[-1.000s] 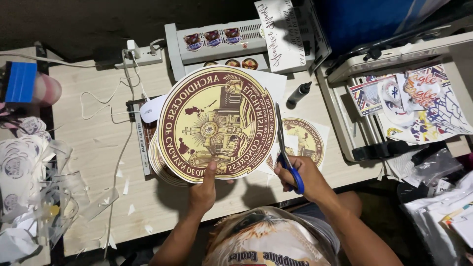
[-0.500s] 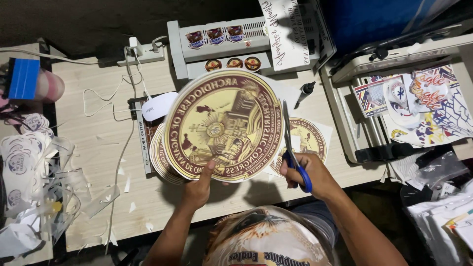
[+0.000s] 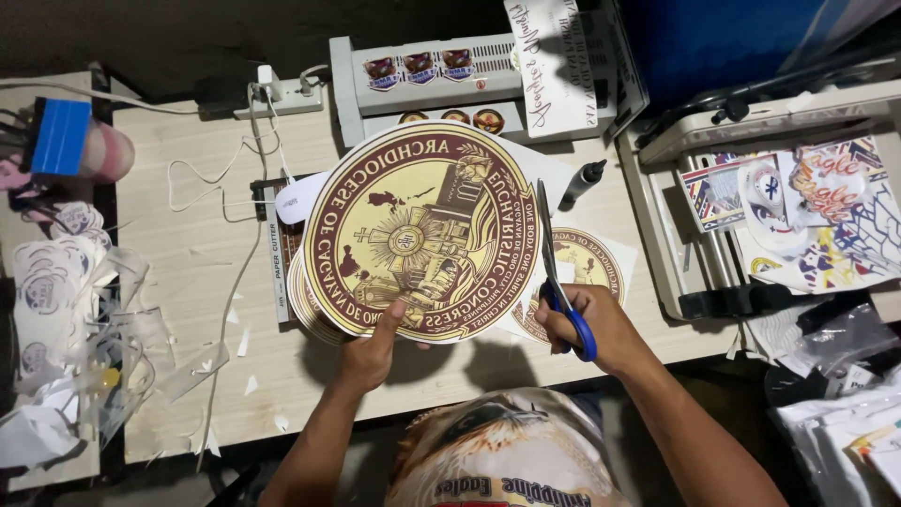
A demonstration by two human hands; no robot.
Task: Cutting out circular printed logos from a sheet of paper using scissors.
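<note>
I see my left hand (image 3: pixel 371 352) gripping the lower edge of a large round printed disc (image 3: pixel 420 233), maroon and cream with a gold emblem in the middle. The thumb presses on the printed face near the bottom rim and the other fingers are tucked behind it, so the fingers are closed on the disc. The disc is held up over the pale wooden desk (image 3: pixel 188 310), tilted toward me, and it covers a stack of similar round prints (image 3: pixel 305 305) whose edges peek out at its lower left.

My right hand (image 3: pixel 587 324) holds blue-handled scissors (image 3: pixel 558 272), fingers through the loops. The blades point up and away from me and lie along the right rim of the disc, drawn close together; I cannot tell whether they bite into the sheet. Just beyond the scissors, a smaller round print (image 3: pixel 587 268) lies flat on a white sheet on the desk.

A black marker (image 3: pixel 582 183) lies near the disc's upper right. A paper cutter (image 3: pixel 275 258) sits at the disc's left, partly under it. Behind the disc stands a grey machine (image 3: pixel 422 80) with small stickers on top. Paper offcuts (image 3: pixel 66 347) pile at the far left, and colourful printed sheets (image 3: pixel 817 216) lie on a tray at right.
</note>
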